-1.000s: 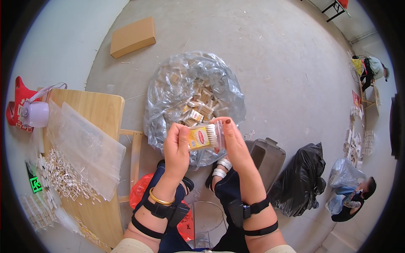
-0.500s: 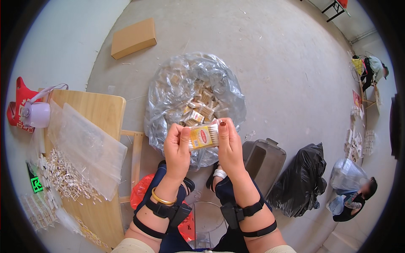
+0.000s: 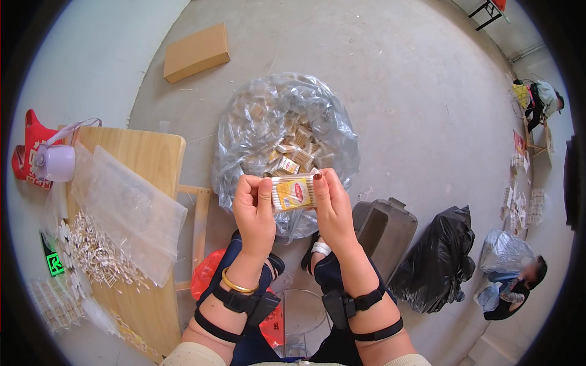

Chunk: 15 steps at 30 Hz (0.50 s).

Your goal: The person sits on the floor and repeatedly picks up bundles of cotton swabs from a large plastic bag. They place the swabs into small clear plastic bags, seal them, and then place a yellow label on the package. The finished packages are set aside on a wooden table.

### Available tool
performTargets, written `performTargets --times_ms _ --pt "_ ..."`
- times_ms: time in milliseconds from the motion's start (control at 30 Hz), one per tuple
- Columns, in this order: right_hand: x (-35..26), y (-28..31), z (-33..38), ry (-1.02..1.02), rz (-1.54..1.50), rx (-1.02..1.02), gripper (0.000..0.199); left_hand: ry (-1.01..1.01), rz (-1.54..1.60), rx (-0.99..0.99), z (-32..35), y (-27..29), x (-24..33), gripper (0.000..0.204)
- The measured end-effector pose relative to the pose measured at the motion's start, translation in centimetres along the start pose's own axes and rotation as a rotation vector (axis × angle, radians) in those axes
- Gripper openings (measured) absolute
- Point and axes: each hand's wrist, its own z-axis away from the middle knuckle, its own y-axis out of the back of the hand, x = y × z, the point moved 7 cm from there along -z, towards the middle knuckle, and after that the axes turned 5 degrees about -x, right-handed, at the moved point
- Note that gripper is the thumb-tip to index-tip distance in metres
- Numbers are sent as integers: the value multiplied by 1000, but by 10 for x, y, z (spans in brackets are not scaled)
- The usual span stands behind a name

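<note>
Between my two hands is a small clear packet of cotton swabs point(image 3: 294, 193) with a yellow label. My left hand point(image 3: 254, 204) pinches its left end, thumb on top. At the right end, my right hand point(image 3: 332, 204) grips it with thumb and fingers. Just beyond the packet a large clear plastic bag point(image 3: 232, 158) stands open on the floor. Many similar swab packets point(image 3: 299, 149) lie heaped inside it.
To my left, a wooden table point(image 3: 152, 158) carries clear plastic sheets point(image 3: 134, 213), loose swabs point(image 3: 101, 247) and a lilac bottle point(image 3: 59, 163). A grey bin point(image 3: 384, 229) and black bag point(image 3: 436, 259) stand right. A cardboard box point(image 3: 196, 53) lies far left. Two people point(image 3: 516, 293) sit far right.
The packet has turned slightly between my hands, and more of the swab rows on its left side now show. Both hands still hold it, and the whole view has shifted a little.
</note>
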Motion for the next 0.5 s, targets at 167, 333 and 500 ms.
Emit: performTargets --times_ms 167,333,500 --pt "-10 -6 2 34 98 43 31 -11 -64 69 -2 6 -9 20" --pt "-3 -2 0 26 40 86 30 12 -73 45 -1 -1 -7 20" --pt "-1 -3 1 21 41 91 29 17 -148 7 -2 1 1 22"
